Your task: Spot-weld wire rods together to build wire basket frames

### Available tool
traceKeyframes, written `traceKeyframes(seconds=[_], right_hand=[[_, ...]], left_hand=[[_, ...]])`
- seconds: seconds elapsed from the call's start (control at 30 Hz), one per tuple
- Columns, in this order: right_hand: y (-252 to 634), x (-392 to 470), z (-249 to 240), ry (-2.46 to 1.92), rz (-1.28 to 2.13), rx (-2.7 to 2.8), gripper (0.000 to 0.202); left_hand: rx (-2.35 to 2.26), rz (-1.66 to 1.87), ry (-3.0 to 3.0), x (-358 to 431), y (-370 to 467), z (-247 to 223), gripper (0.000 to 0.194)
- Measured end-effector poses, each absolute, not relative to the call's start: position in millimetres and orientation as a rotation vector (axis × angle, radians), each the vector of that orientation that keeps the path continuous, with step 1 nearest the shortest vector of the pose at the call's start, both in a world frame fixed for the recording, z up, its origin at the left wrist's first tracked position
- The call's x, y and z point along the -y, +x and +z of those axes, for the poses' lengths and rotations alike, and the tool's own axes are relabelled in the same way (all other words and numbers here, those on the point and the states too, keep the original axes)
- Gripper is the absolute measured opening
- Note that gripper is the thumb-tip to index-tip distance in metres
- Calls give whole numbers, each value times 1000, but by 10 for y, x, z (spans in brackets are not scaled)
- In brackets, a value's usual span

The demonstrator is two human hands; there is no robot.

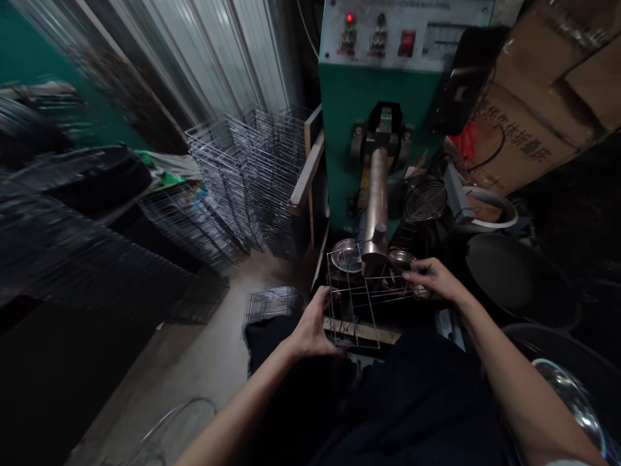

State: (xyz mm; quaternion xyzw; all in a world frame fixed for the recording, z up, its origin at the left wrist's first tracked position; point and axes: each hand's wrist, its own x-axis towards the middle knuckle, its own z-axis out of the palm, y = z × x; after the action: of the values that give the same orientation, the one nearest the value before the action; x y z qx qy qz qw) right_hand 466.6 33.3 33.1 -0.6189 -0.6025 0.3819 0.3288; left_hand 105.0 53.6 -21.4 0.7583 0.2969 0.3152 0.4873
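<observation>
A small wire rack (356, 317) with a square grid panel is held in front of me, just below the thick metal cylinder arm (377, 200) of a green machine. My left hand (315, 323) grips the left edge of the panel. At the right, my right hand (433, 278) pinches the far end of the thin wires that run out from the panel. A shiny metal bowl (347, 255) lies behind the rack, left of the cylinder. Near my right fingers sits a smaller metal dish (402, 259).
The green machine (339, 116) has a panel with a lit red lamp. Stacks of wire racks (252, 175) stand left. Another stack (272, 303) lies beside my leg. Cardboard boxes (528, 129), a round wire guard (425, 199) and dark round tubs (519, 272) are at right.
</observation>
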Motion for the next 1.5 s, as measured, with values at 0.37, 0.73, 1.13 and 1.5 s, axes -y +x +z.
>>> traceKeyframes(seconds=[0.37,0.73,1.13,1.5], right_hand=[[4714,-356,303,-1668,1022,1555,55],[4525,-75,252,-1568,400,1472,43],[4425,110,-83,-1541,158,1526,35],[4248,42,96,-1539,233,1496,49]], left_hand=[[-696,756,1898,-593,1063,-140,101],[-725,737,1862,-575,1074,-105,98],[-688,811,1855,-555,1118,-144,94],[-659,899,1834,-540,1133,-281,103]])
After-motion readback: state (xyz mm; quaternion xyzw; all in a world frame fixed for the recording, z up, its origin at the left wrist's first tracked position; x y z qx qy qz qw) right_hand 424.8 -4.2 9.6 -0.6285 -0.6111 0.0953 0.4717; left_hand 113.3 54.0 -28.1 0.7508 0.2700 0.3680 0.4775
